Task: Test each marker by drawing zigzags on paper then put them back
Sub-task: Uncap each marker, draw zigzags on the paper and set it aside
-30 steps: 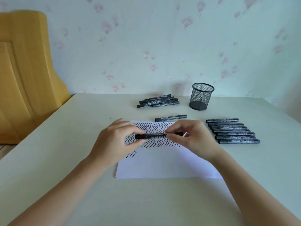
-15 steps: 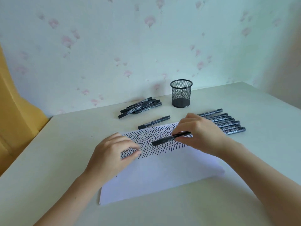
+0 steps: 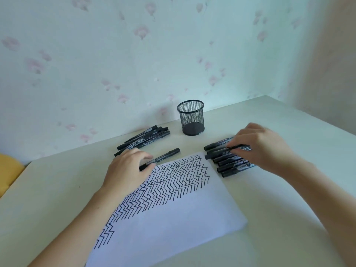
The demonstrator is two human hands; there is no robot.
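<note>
I see the right hand (image 3: 258,147) over the row of markers (image 3: 231,160) right of the paper (image 3: 173,218), fingers pinching one marker (image 3: 238,147) at the row's far end. My left hand (image 3: 127,168) rests curled at the paper's top corner, fingertips touching a lone marker (image 3: 159,158); whether they grip it, I can't tell. A mesh cup (image 3: 191,118) and another pile of markers (image 3: 143,139) sit behind.

- Your left hand (image 3: 127,168): fingers on the single marker (image 3: 159,158) beside the zigzagged paper (image 3: 173,214).
- Your right hand (image 3: 258,147): lying over the row of markers (image 3: 227,160).
- Mesh cup (image 3: 191,118): upright, near another marker pile (image 3: 143,138).
</note>
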